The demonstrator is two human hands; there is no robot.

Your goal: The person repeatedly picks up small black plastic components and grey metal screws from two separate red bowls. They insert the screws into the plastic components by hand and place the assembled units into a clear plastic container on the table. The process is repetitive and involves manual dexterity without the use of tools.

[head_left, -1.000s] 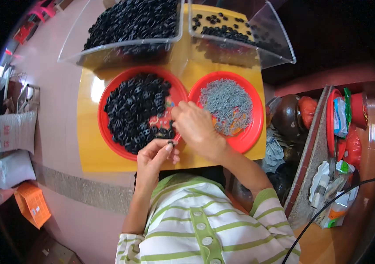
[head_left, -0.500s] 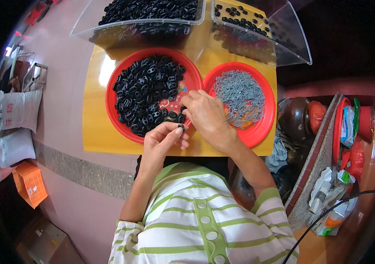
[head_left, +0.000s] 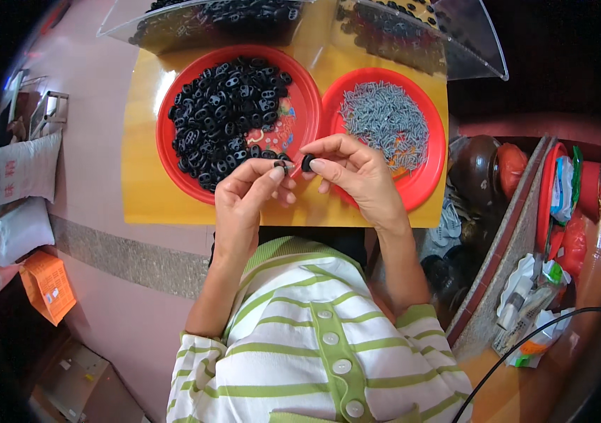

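My left hand (head_left: 239, 203) pinches a small black plastic piece (head_left: 279, 164) with a grey screw sticking out to the right. Facing it, my right hand (head_left: 360, 176) grips a black oval plastic piece (head_left: 307, 163) between thumb and fingers, a small gap from the screw's tip. Both hands are held over the table's near edge. Behind the left one, a round red tray (head_left: 166, 158) bears a heap of black oval pieces (head_left: 219, 106) with holes. A smaller red tray (head_left: 436, 144) at the right carries many grey screws (head_left: 385, 120).
Two clear plastic bins, a left one (head_left: 152, 42) and a right one (head_left: 480, 60), hold more black pieces at the far side of the yellow table (head_left: 147, 204). White sacks (head_left: 29, 169) and an orange bag (head_left: 48, 287) are at far left. A black cable (head_left: 512, 352) runs at lower right.
My right hand has left the tray of black pieces with one piece and turned to face the left. My left hand still holds its piece. The view has shifted, so the table sits higher.
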